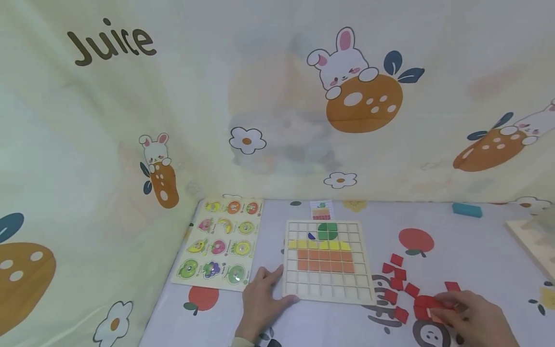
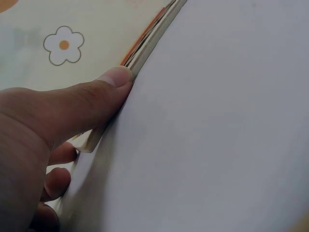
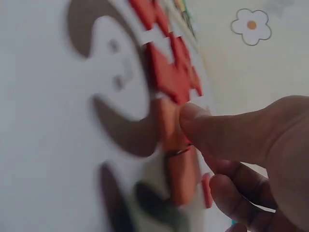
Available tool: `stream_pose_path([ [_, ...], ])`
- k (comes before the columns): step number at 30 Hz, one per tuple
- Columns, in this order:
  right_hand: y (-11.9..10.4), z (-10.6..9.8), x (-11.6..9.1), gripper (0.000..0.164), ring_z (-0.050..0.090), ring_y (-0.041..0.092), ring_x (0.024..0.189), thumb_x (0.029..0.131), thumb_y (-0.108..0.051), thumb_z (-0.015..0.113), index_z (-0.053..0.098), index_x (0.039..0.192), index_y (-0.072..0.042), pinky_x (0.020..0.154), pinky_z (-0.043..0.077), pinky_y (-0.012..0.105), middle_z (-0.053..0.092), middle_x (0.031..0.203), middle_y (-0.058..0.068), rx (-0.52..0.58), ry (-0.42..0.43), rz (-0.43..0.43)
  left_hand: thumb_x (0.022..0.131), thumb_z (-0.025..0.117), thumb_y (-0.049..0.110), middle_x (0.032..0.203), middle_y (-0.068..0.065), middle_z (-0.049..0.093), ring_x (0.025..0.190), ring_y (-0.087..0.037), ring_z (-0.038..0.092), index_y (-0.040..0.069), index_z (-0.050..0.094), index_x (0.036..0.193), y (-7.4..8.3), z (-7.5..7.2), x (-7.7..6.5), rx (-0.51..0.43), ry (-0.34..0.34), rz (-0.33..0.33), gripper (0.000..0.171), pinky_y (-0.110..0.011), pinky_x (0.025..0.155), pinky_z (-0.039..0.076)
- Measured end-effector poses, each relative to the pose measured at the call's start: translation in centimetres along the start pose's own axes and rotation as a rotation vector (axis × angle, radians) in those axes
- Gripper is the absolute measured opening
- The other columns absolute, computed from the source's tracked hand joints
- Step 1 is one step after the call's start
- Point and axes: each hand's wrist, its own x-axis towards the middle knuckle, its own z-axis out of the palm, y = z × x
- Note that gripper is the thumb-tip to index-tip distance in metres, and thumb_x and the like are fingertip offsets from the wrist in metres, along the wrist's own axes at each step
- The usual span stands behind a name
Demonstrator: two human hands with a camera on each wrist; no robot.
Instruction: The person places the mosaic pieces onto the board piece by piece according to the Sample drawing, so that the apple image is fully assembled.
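My left hand (image 1: 258, 301) holds the near left corner of a square wooden grid board (image 1: 321, 292). The thumb lies against the board's near edge, while the index finger reaches along its left side. Green, blue, yellow and orange pieces fill part of the grid. My right hand (image 1: 474, 315) is low among loose red tiles (image 1: 396, 283), to the right of the board. In the right wrist view its thumb (image 3: 212, 130) overlaps an orange tile (image 3: 169, 125), with another orange tile (image 3: 182, 179) beside it. The index fingertip is hidden there; I cannot tell whether it pinches a tile.
A fruit puzzle board (image 1: 218, 246) lies left of the grid. Behind the grid is a small picture card (image 1: 321, 210). A teal block (image 1: 467, 209) sits at the back right, near a wooden tray (image 1: 526, 243) at the right edge. A printed curtain (image 1: 277, 96) closes off the back.
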Motion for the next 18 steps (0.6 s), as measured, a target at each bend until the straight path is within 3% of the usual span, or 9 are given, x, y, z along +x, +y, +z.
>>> stream_pose_path([
  [5,-0.13,0.52,-0.63,0.072,0.057,0.016,0.077,0.084,-0.051,0.087,0.070,0.125,0.005,0.065,0.056,0.031,0.071,0.092,0.002,0.023,-0.002,-0.013,0.068,0.092,0.065,0.091,0.009,0.041,0.075,-0.006,0.037,0.025,0.067,0.145,-0.13,-0.03,0.07,-0.016,0.005,-0.007,0.090,-0.020,0.063,0.032],
  [13,0.34,0.29,-0.73,0.087,0.056,0.020,0.080,0.077,-0.068,0.083,0.071,0.124,0.004,0.068,0.060,0.038,0.067,0.093,0.006,-0.048,-0.041,0.005,0.068,0.093,0.064,0.090,0.009,0.040,0.074,-0.006,0.036,0.026,0.067,0.145,-0.11,0.09,0.05,-0.015,0.005,-0.020,0.089,-0.020,0.062,0.031],
  [18,0.60,0.49,-0.88,0.082,0.057,0.019,0.078,0.076,-0.066,0.086,0.074,0.116,0.004,0.068,0.061,0.040,0.066,0.093,0.008,-0.055,-0.034,0.012,0.068,0.092,0.064,0.089,0.009,0.039,0.074,-0.006,0.035,0.025,0.067,0.145,-0.10,0.01,0.05,-0.010,0.009,-0.010,0.089,-0.020,0.062,0.030],
])
